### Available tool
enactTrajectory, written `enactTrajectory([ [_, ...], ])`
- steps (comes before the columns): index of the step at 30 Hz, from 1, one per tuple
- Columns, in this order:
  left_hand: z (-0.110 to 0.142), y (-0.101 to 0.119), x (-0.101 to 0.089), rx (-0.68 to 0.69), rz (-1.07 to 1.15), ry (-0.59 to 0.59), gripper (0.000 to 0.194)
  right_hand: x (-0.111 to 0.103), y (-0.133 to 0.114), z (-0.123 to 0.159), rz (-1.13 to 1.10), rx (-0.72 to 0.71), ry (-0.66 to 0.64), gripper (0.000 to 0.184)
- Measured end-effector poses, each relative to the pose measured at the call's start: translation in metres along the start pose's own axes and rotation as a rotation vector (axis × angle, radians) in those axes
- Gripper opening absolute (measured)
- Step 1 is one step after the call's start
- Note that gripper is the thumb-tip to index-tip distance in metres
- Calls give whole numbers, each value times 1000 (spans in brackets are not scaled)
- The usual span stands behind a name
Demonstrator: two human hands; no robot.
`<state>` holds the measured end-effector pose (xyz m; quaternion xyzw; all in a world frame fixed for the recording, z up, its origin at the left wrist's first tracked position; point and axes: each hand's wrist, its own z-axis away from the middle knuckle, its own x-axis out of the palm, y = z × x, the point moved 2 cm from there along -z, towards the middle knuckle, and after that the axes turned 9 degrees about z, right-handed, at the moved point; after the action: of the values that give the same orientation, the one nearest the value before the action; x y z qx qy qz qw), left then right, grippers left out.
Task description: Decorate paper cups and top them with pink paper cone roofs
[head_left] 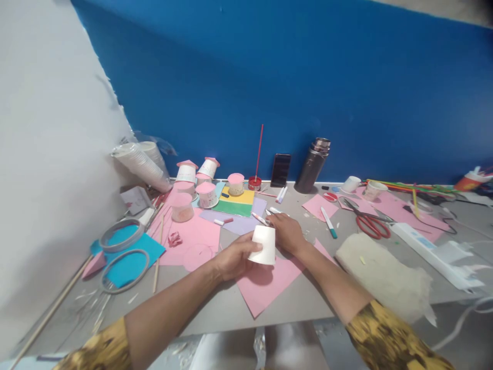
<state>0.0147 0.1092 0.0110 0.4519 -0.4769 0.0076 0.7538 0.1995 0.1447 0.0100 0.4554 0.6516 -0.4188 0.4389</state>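
My left hand is closed around a white paper cup, held upside down just above a pink paper sheet on the grey table. My right hand lies behind the cup with its fingers curled over white markers on the table; whether it grips one is hidden. Both forearms reach in from the bottom edge.
Decorated pink-topped cups and a stack of cups stand at the back left. Tape rings lie on blue paper at the left. A phone, a flask, red scissors and a power strip sit to the right.
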Motion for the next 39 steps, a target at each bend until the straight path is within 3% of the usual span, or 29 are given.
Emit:
enactTrajectory([
  [4, -3, 11, -3, 67, 179, 75, 48, -7, 9, -7, -63, 102, 99, 43],
  [7, -3, 22, -5, 118, 282, 234, 42, -20, 22, -9, -484, 219, 225, 46],
  [11, -4, 34, -10, 187, 339, 357, 38, -30, 27, -3, -1213, 288, 76, 42],
  [14, -5, 38, -13, 221, 368, 351, 39, -36, 17, 7, -1459, 116, -16, 59],
  [17, -7, 38, -15, 214, 375, 311, 42, -37, 7, 19, -1379, -3, 36, 65],
  [20, -8, 37, -16, 213, 346, 314, 41, -34, 4, 28, -1208, -14, 226, 34],
  [22, -8, 36, -17, 209, 331, 309, 41, -33, 1, 32, -1160, -37, 327, 27],
  [28, -10, 33, -16, 180, 283, 237, 42, -42, -12, 41, -1067, -46, 384, 16],
  [39, -11, 28, -15, 212, 194, 325, 31, -55, -20, 48, -788, -208, 494, 8],
])
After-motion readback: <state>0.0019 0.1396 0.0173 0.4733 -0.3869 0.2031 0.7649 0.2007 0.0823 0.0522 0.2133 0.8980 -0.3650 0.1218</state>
